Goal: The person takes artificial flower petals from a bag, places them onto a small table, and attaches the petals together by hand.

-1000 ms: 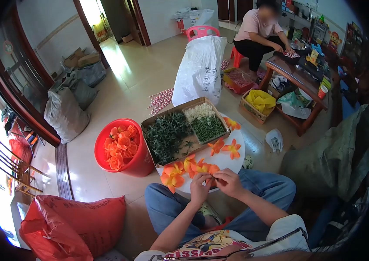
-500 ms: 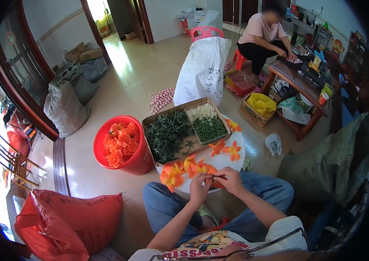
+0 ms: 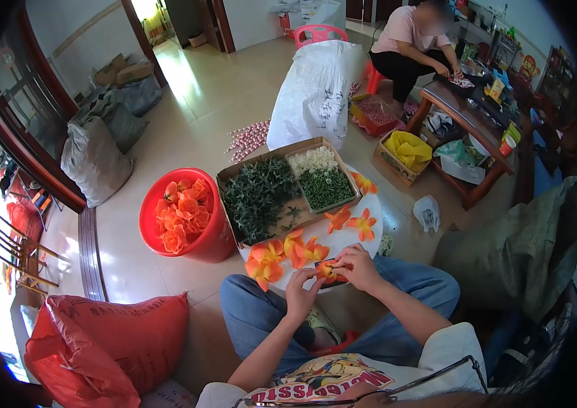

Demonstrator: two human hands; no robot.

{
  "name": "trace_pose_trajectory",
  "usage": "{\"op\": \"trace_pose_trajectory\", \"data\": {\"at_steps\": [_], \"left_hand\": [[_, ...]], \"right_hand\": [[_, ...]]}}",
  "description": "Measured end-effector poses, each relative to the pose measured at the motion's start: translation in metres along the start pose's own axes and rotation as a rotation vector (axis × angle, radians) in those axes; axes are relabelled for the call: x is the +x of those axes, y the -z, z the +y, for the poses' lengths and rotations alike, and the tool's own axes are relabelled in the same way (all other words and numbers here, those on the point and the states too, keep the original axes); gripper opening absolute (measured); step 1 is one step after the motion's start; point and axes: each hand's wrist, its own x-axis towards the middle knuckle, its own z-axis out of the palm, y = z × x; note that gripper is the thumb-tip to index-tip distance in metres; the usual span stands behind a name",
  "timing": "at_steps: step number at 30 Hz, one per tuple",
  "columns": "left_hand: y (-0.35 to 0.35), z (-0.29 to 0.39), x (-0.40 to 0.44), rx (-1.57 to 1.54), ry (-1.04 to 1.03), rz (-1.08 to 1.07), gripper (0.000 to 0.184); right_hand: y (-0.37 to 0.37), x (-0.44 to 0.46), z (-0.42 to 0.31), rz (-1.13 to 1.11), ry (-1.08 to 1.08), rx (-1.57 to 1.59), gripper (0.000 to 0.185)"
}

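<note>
Between my two hands is an orange artificial flower [image 3: 327,271], low over the near edge of the white round table [image 3: 373,239]. My left hand [image 3: 301,292] pinches it from the left. My right hand [image 3: 359,268] has its fingers closed on the other side of it. Something dark shows just under the flower, too covered to name. Several orange-yellow flower pieces [image 3: 265,264] lie on the table beyond my hands. Behind them, a cardboard tray [image 3: 293,224] holds dark green leaves [image 3: 258,197], small green stems [image 3: 327,189] and whitish pieces [image 3: 313,161].
Left of the table stands a red bucket [image 3: 215,238] of orange roses [image 3: 178,221]. A red sack [image 3: 115,347] lies at my left, a grey-green sack [image 3: 513,251] at my right. Ahead stands a white sack [image 3: 312,98]. A person [image 3: 411,51] works at a wooden table [image 3: 468,122].
Both hands have moved slightly forward from my lap to the table's near edge. The orange flower now shows between my fingers, where a thin dark piece was before. The camera view shifted slightly.
</note>
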Motion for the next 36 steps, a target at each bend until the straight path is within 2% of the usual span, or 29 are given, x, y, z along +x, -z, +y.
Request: {"op": "trace_pose_trajectory", "data": {"at_steps": [7,14,16,18,20,23,24,28,36], "left_hand": [[0.003,0.012,-0.004,-0.041,-0.014,0.0,0.02],[0.029,-0.007,-0.056,0.088,-0.049,0.008,0.017],[0.031,-0.012,-0.083,0.079,-0.003,-0.102,0.019],[0.028,-0.023,-0.109,0.158,0.029,-0.366,0.019],[0.021,-0.046,-0.134,0.266,0.025,-0.692,0.023],[0.008,-0.074,-0.156,0.286,-0.016,-1.273,0.031],[0.003,-0.076,-0.159,0.264,-0.032,-1.405,0.033],[-0.016,-0.072,-0.156,0.243,-0.077,-1.562,0.039],[-0.033,-0.061,-0.14,0.193,-0.12,-1.523,0.051]], "right_hand": [[0.003,-0.011,-0.011,0.087,0.085,-0.225,0.019],[0.009,-0.064,-0.006,0.369,-0.03,-0.158,0.039],[0.006,-0.082,0.002,0.416,-0.058,-0.187,0.038],[0.005,-0.098,0.006,0.45,-0.071,-0.19,0.037],[0.003,-0.109,0.007,0.484,-0.105,-0.156,0.035],[-0.006,-0.125,0.024,0.437,-0.154,-0.197,0.035],[-0.012,-0.129,0.031,0.431,-0.215,-0.175,0.035],[-0.023,-0.141,0.047,0.336,-0.292,-0.184,0.036],[-0.031,-0.133,0.057,0.315,-0.325,-0.148,0.036]]}}
